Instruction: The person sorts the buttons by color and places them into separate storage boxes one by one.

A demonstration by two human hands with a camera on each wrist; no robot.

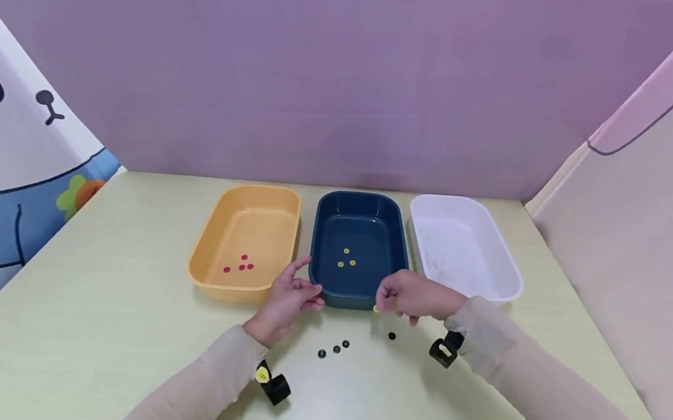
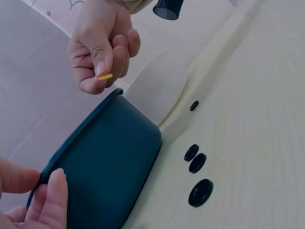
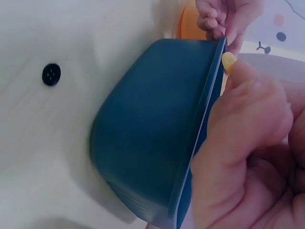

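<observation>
My right hand [image 1: 416, 295] pinches a yellow button [image 3: 228, 61] between thumb and forefinger, just above the near right rim of a dark blue tray [image 1: 357, 302]. At that tray's near left corner, my left hand [image 1: 286, 300] holds the rim between thumb and fingers, as the left wrist view shows. Three yellow buttons [image 1: 352, 263] lie on the tray's floor. On the table in front are several black buttons [image 1: 322, 353], with one black button [image 3: 51, 75] apart from the others, below my right hand.
An orange tray [image 1: 201, 271] with several red buttons [image 1: 241, 267] stands left of the blue one. To the right stands a white tray [image 1: 504, 282]. Behind the trays rises a purple cloth backdrop [image 1: 325, 79], and printed cloth hangs at both sides.
</observation>
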